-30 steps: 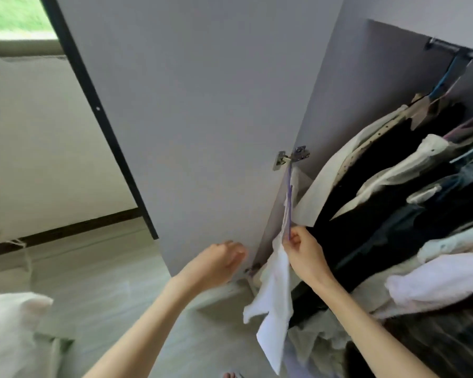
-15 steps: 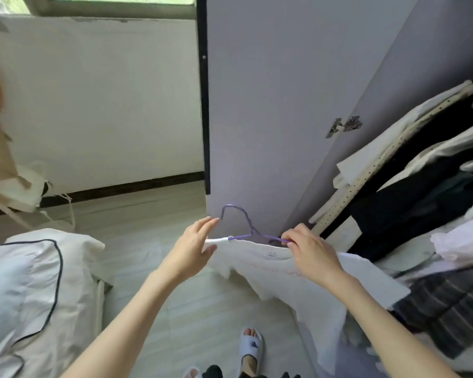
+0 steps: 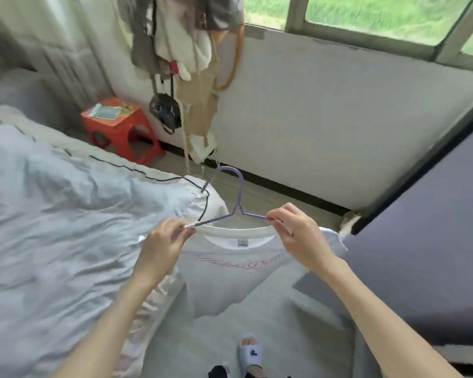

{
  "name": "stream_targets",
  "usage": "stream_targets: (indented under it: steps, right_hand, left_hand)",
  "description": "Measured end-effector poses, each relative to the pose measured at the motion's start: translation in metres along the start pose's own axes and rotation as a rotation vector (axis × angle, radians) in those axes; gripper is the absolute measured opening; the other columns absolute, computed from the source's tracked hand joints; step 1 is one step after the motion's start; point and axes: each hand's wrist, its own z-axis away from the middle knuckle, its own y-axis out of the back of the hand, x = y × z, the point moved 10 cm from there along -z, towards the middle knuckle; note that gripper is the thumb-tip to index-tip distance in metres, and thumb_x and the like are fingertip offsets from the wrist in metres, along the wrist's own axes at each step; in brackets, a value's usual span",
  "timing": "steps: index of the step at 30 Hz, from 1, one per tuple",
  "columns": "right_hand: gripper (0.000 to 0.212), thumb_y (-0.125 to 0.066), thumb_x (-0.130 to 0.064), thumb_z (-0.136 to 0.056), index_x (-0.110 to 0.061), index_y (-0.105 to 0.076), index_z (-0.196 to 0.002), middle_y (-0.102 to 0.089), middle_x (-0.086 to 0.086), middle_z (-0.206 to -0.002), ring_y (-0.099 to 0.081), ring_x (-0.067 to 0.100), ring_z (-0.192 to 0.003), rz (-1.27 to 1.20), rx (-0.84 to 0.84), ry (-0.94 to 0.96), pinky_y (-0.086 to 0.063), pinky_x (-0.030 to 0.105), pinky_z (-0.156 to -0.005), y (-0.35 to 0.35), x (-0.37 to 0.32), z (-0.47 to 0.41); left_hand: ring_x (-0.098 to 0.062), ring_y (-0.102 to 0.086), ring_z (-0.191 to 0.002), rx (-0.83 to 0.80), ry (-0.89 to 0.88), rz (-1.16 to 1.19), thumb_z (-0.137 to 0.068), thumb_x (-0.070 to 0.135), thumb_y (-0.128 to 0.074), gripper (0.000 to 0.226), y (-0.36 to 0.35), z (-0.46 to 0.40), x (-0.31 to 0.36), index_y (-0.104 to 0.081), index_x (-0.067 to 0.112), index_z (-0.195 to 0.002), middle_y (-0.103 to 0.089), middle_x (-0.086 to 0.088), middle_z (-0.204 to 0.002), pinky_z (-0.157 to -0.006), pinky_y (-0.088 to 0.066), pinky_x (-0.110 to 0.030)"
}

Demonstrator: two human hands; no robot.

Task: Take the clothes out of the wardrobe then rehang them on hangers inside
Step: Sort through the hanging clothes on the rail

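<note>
Removal step: left hand (image 3: 163, 242) and right hand (image 3: 298, 236) pinching hanger (image 3: 236, 211) ends under shirt (image 3: 243, 271); next, probably sliding hanger free.

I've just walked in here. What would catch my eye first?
In the middle, both hands hold up a white T-shirt on a purple hanger: the left hand pinches one end, the right hand the other. A rumpled bed fills the left, with a red stool behind it.
</note>
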Motion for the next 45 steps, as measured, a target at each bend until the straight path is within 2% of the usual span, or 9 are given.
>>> stream_targets:
  steps: [3,6,11,15,19,25,32,39,45]
  right_hand:
    - [0.016,-0.054,-0.019,-0.087,-0.01,-0.067,-0.091,-0.059,0.001,-0.085,-0.051,0.014,-0.071,-0.008,-0.042,0.131,-0.04,0.026,-0.064,-0.03,-0.04,-0.053]
    - [0.023,-0.052,-0.03,-0.091,-0.01,-0.065,-0.093,-0.062,0.002,-0.089,-0.057,0.02,-0.081,0.016,-0.08,0.229,-0.043,0.029,-0.07,-0.054,-0.068,-0.096]
    - [0.044,-0.027,-0.04,-0.091,-0.013,-0.061,-0.087,-0.055,-0.002,-0.079,-0.049,0.021,-0.082,0.062,-0.119,0.453,-0.034,0.031,-0.072,-0.092,-0.109,-0.141]
    - [0.038,-0.03,-0.031,-0.094,-0.01,-0.06,-0.083,-0.052,0.001,-0.074,-0.05,0.027,-0.075,0.046,-0.083,0.587,-0.029,0.03,-0.066,-0.114,-0.15,-0.175]
    - [0.038,-0.033,-0.034,-0.093,-0.009,-0.059,-0.081,-0.054,0.002,-0.075,-0.05,0.026,-0.077,-0.011,-0.096,0.663,-0.032,0.03,-0.067,-0.142,-0.195,-0.214]
    - [0.042,-0.033,-0.039,-0.093,-0.01,-0.061,-0.084,-0.057,0.005,-0.078,-0.052,0.028,-0.075,-0.003,-0.135,0.717,-0.033,0.031,-0.066,-0.217,-0.246,-0.276]
    - [0.033,-0.048,-0.035,-0.095,-0.007,-0.061,-0.084,-0.057,0.009,-0.08,-0.053,0.032,-0.079,0.097,-0.245,0.687,-0.03,0.033,-0.065,-0.364,-0.296,-0.37]
    - [0.033,-0.045,-0.032,-0.096,-0.003,-0.06,-0.093,-0.059,0.013,-0.093,-0.051,0.033,-0.093,0.182,-0.397,0.618,-0.031,0.038,-0.072,-0.523,-0.298,-0.432]
    - [0.034,-0.043,-0.031,-0.097,-0.002,-0.06,-0.095,-0.058,0.015,-0.096,-0.048,0.034,-0.097,0.182,-0.42,0.588,-0.024,0.035,-0.072,-0.634,-0.297,-0.483]
  left_hand:
    - [-0.017,-0.053,-0.075,0.201,0.195,-0.046,-0.084,0.028,-0.065,0.021,0.054,0.01,-0.041,-0.065,0.007,-0.08,-0.06,-0.004,-0.079,-0.066,-0.035,-0.027]
    - [-0.011,-0.05,-0.075,0.398,0.29,-0.09,-0.083,0.019,-0.065,0.015,0.098,0.029,-0.057,-0.065,0.004,-0.08,-0.059,-0.003,-0.079,-0.064,-0.03,-0.021]
    - [-0.007,-0.049,-0.07,0.668,0.425,-0.136,-0.079,0.018,-0.068,0.016,0.151,0.062,-0.066,-0.063,0.004,-0.081,-0.06,-0.002,-0.077,-0.063,-0.032,-0.019]
    - [-0.008,-0.052,-0.071,0.789,0.461,-0.207,-0.078,0.029,-0.065,0.025,0.185,0.071,-0.067,-0.062,0.005,-0.08,-0.06,0.001,-0.076,-0.063,-0.035,-0.018]
    - [-0.018,-0.057,-0.074,0.862,0.533,-0.251,-0.079,0.035,-0.063,0.028,0.22,0.071,-0.092,-0.061,0.008,-0.078,-0.064,-0.001,-0.078,-0.064,-0.038,-0.026]
    - [-0.022,-0.054,-0.075,0.858,0.61,-0.238,-0.084,0.028,-0.065,0.023,0.26,0.047,-0.171,-0.058,0.007,-0.079,-0.06,0.001,-0.076,-0.064,-0.034,-0.026]
    - [-0.019,-0.05,-0.078,0.718,0.714,-0.207,-0.09,0.026,-0.058,0.023,0.297,-0.009,-0.33,-0.058,0.004,-0.086,-0.059,-0.002,-0.081,-0.064,-0.028,-0.022]
    - [-0.023,-0.047,-0.073,0.539,0.817,-0.209,-0.093,0.028,-0.053,0.021,0.298,-0.049,-0.487,-0.048,0.012,-0.081,-0.051,0.001,-0.075,-0.063,-0.032,-0.031]
    - [-0.019,-0.045,-0.078,0.517,0.906,-0.275,-0.095,0.032,-0.048,0.022,0.291,-0.082,-0.598,-0.051,0.012,-0.086,-0.053,0.003,-0.084,-0.064,-0.029,-0.03]
